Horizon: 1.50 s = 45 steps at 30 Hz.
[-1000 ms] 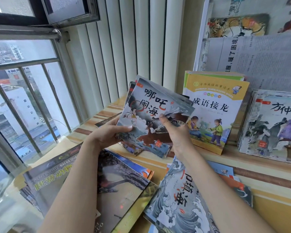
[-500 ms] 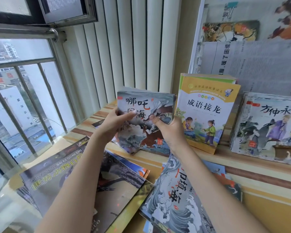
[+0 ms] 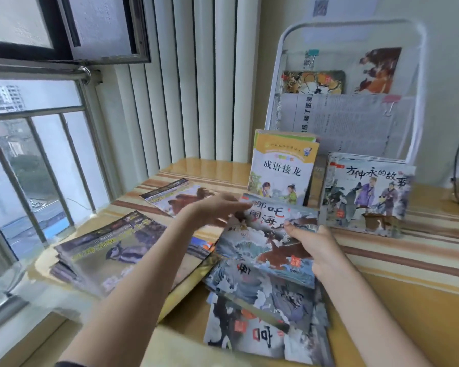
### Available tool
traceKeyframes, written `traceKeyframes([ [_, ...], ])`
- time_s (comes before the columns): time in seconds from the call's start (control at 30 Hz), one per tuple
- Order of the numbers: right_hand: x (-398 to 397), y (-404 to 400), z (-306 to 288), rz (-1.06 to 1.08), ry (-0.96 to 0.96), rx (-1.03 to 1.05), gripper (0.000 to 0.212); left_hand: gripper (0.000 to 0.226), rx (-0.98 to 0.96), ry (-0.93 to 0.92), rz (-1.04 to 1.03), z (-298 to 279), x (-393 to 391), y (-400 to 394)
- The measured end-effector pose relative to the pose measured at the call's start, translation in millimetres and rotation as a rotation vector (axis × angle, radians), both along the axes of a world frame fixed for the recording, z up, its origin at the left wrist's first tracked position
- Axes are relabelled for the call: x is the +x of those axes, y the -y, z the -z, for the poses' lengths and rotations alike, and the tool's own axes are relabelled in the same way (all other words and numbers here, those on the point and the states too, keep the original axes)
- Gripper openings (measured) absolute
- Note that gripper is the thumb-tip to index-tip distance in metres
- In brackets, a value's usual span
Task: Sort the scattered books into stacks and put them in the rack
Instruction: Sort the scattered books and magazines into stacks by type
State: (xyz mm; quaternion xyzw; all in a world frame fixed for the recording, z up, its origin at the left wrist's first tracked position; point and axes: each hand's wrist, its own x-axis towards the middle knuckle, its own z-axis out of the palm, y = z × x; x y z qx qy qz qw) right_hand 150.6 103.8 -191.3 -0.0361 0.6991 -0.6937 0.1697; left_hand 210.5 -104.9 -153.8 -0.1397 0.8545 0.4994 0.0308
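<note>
Lying flat on the bench (image 3: 421,300), the wave-cover book (image 3: 265,250) is pinched at its right edge by the right hand (image 3: 313,242). The left hand (image 3: 215,210), fingers straight and empty, is held beside its top-left corner. The rack (image 3: 419,75) stands beyond, up-right.

Both forearms reach forward. Left hand (image 3: 212,211) flat, fingers straight, pointing right. Right hand (image 3: 312,241) curled, thumb on top, pinching book (image 3: 265,242).

Right hand (image 3: 314,243) gripping wave-cover book (image 3: 265,245) at its right edge, low over the scattered books (image 3: 263,308); left hand (image 3: 215,207) flat-fingered at its top-left corner. Yellow book (image 3: 284,168) and grey stack (image 3: 366,194) upright against white rack (image 3: 355,75).
</note>
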Motion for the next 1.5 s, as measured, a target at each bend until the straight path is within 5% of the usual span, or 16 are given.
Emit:
traceKeyframes([
  [0.13, 21.2, -31.9, 27.1, 0.051, 0.012, 0.023, 0.071, 0.041, -0.086, 0.001, 0.057, 35.7, 13.1, -30.6],
  [0.27, 27.7, -43.4, 28.1, 0.050, -0.030, 0.024, 0.074, 0.033, -0.162, -0.074, -0.126, 46.5, 20.2, -51.1],
  [0.43, 22.5, -54.5, 18.7, 0.030, -0.120, -0.002, 0.080, 0.030, 0.016, -0.356, -0.230, 39.4, 23.9, -73.8],
  [0.57, 12.7, -72.2, -1.8, 0.085, -0.390, 0.010, 0.080, 0.037, 0.220, -0.511, -0.131, 25.1, 14.6, -102.6],
  [0.73, -23.4, -98.8, -17.0, 0.292, -0.646, 0.163, 0.086, 0.062, 0.108, -0.572, -0.077, 18.4, -30.3, -138.4],
  [0.97, -106.2, -116.8, -4.3, 0.543, -0.689, 0.219, 0.085, 0.066, -0.075, -0.767, -0.288, 18.6, -126.4, -192.2],
  [1.1, -148.4, -107.0, 32.4, 0.623, -0.702, 0.526, 0.075, 0.080, -0.134, -0.662, -0.276, 56.2, -161.5, -192.4],
  [1.23, -168.3, -93.6, 57.8, 0.520, -0.684, 0.622, 0.090, 0.083, -0.175, -0.414, -0.159, 84.3, -170.7, -189.6],
  [1.33, -167.8, -91.3, 56.1, 0.579, -0.743, 0.744, 0.088, 0.084, -0.174, -0.416, -0.182, 81.1, -172.0, -191.7],
  [1.5, -136.0, -83.8, 42.7, 0.657, -1.193, 0.709, 0.041, 0.079, -0.328, -0.483, -0.240, 60.8, -150.6, -194.0],
])
